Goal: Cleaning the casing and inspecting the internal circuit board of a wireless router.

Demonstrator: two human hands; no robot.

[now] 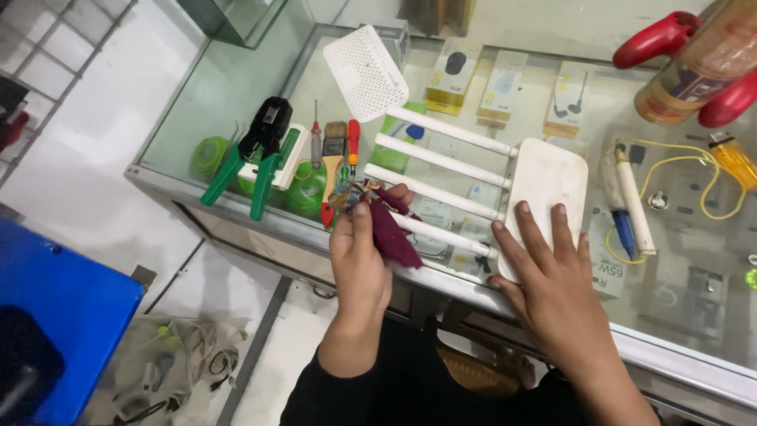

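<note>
In the head view, the right hand (552, 276) is lying flat, palm down, on the white router (548, 177), fingers spread and gripping nothing, pressing the smooth rounded plastic body onto the glass counter (236, 87). The router is sitting near the counter's front edge, its four thin white antennas (441, 162) reaching out to the left, parallel and slightly slanted. The left hand (359, 252) is reaching up from below, fingers curled shut around a dark maroon cloth (390, 229), which is resting against the lowest antenna.

Behind the left hand, a green-handled crimping tool (256, 154), a small paintbrush (334, 150) and a red-handled screwdriver (354, 142) are lying on the glass. A white perforated panel (364, 71) is lying just beyond the antenna tips. To the right, a white soldering iron with a blue grip (627, 205) is lying inside a loop of yellow cable (678, 166). Boxed goods (505, 83) are showing under the glass inside the cabinet.
</note>
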